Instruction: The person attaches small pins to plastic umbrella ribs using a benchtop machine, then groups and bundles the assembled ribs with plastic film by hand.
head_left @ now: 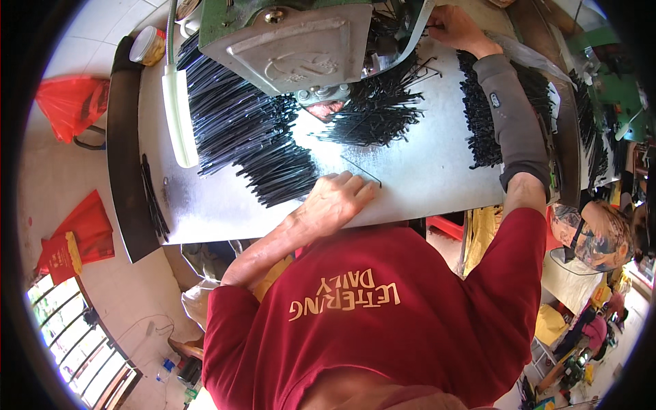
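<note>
Black rod (361, 171) slants forward-left, just beyond the curled left hand (338, 199), the nearer one; whether it pinches, I cannot tell.

At upper left, a red plastic bag (74, 102) near a round translucent plastic tub (148, 46); at lower left, a bright, dark-barred window (82, 348).

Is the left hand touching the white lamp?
Apart. The head view shows a wide gap between the left hand and the white lamp, with black rods lying in it.
</note>
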A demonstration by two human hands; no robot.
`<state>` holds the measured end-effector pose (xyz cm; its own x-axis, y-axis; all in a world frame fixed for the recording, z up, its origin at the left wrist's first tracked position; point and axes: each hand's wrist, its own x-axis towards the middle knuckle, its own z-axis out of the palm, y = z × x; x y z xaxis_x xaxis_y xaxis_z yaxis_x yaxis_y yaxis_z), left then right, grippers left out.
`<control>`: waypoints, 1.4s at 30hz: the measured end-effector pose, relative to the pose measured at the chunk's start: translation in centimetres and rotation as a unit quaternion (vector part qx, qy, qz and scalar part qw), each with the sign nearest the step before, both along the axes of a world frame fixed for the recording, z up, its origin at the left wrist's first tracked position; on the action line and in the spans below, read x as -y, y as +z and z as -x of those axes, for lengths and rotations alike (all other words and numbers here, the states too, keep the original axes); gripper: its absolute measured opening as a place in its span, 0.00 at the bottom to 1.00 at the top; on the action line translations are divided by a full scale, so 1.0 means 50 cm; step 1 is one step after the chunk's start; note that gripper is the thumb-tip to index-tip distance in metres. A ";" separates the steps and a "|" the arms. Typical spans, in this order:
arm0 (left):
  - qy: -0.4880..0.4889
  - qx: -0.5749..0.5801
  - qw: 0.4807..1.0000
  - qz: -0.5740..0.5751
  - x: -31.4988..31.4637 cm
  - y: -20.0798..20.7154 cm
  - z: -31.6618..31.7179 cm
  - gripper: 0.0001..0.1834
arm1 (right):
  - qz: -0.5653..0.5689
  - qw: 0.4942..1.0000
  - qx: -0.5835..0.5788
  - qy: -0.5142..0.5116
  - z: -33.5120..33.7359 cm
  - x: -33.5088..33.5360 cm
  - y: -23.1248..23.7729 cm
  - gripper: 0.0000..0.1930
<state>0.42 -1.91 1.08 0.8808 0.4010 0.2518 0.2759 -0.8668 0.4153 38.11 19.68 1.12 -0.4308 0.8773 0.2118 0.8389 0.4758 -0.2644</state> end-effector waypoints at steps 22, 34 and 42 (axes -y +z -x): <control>0.003 -0.043 0.999 0.029 0.016 0.011 0.024 0.19 | 0.166 0.899 -0.390 -0.107 0.120 0.009 -0.044 0.09; 0.012 -0.052 0.998 0.030 0.027 0.012 0.024 0.18 | 0.236 0.845 -0.443 -0.187 0.014 -0.014 -0.006 0.09; 0.020 -0.028 0.999 0.035 0.031 0.005 0.032 0.16 | 0.163 0.857 -0.433 -0.226 0.040 0.164 0.139 0.09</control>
